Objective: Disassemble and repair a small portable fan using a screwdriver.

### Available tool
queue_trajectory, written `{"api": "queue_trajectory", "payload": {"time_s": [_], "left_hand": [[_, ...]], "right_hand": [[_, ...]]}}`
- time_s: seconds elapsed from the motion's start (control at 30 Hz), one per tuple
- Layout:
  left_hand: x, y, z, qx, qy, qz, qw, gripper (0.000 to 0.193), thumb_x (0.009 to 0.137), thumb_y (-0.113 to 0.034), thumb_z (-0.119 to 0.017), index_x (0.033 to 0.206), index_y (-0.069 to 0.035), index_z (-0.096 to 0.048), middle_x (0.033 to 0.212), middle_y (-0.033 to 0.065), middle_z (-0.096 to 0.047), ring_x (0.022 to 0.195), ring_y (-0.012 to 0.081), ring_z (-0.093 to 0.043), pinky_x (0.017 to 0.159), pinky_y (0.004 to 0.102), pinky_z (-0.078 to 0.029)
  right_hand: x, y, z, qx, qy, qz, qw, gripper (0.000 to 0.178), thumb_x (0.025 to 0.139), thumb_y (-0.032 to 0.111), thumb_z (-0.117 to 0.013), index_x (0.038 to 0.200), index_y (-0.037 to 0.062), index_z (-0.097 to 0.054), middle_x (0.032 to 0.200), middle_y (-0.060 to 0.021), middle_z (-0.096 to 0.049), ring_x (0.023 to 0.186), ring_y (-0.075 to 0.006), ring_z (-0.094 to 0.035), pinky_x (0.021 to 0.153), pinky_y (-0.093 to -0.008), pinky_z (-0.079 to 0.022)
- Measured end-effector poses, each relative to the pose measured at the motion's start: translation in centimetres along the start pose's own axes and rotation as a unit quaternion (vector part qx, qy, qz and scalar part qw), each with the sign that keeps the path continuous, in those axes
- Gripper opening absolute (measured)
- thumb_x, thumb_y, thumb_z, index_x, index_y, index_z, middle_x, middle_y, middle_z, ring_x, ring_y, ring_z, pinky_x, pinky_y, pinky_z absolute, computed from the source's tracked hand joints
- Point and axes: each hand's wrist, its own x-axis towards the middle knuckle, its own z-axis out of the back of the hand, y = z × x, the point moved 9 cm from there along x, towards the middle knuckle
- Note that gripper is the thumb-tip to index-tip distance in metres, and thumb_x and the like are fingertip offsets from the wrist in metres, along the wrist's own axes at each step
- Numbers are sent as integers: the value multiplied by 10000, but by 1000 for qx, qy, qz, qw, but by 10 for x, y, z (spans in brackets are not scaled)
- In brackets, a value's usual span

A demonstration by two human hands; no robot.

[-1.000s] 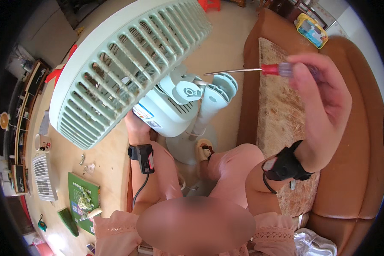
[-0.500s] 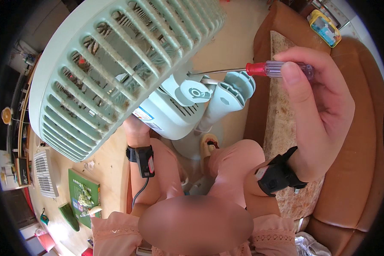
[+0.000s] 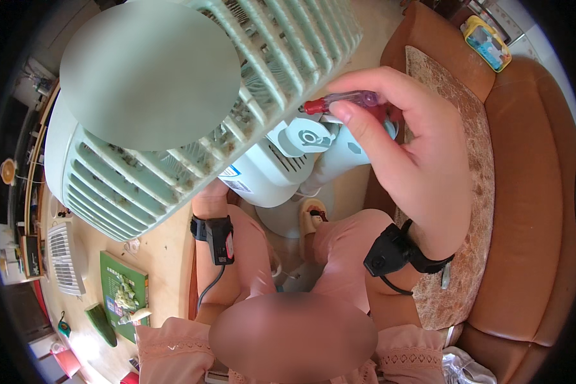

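A pale green electric fan (image 3: 262,168) stands in front of me, its dusty slatted grille (image 3: 118,192) tilted across the upper left. My right hand (image 3: 422,141) is closed round the clear purple and red handle of a screwdriver (image 3: 339,101). The handle points left at the joint behind the grille. The screwdriver's shaft and tip are hidden behind the grille's edge. My left hand (image 3: 211,195) reaches under the grille beside the motor housing, and its fingers are out of sight. Below the housing, the fan's round base (image 3: 294,217) rests on the floor between my legs.
On the wooden table (image 3: 166,275) at left lie a white slatted part (image 3: 66,259), a green book (image 3: 112,262) and a cucumber (image 3: 100,324). A brown leather sofa (image 3: 525,192) with a patterned cover (image 3: 451,256) runs along the right. A yellow-edged case (image 3: 486,41) sits at its far end.
My right hand has moved left and closer to the fan with the screwdriver. The shaft, seen before, is now hidden. The grille has shifted slightly to the right.
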Motion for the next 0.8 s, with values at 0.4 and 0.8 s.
{"api": "queue_trajectory", "payload": {"time_s": [0.4, 0.8], "left_hand": [[-6, 15, 8, -164, -206, 107, 959, 541, 902, -477, -397, 1232, -55, -469, 1185, 99, -552, 1050, 260, -548, 911, 394, -437], [2, 9, -30, -219, 116, 68, 966, 488, 918, -428, -384, 1191, -41, -498, 1139, 106, -580, 1010, 249, -571, 884, 381, -456]], "right_hand": [[10, 8, -5, -219, -24, 75, 972, 139, 796, 118, -643, 857, -6, -625, 777, -52, -606, 750, -113, -552, 673, -225, -417], [13, -13, -7, 37, 24, 55, 997, 142, 879, 139, -557, 942, 16, -593, 828, 3, -601, 733, -45, -514, 637, -187, -406]]}}
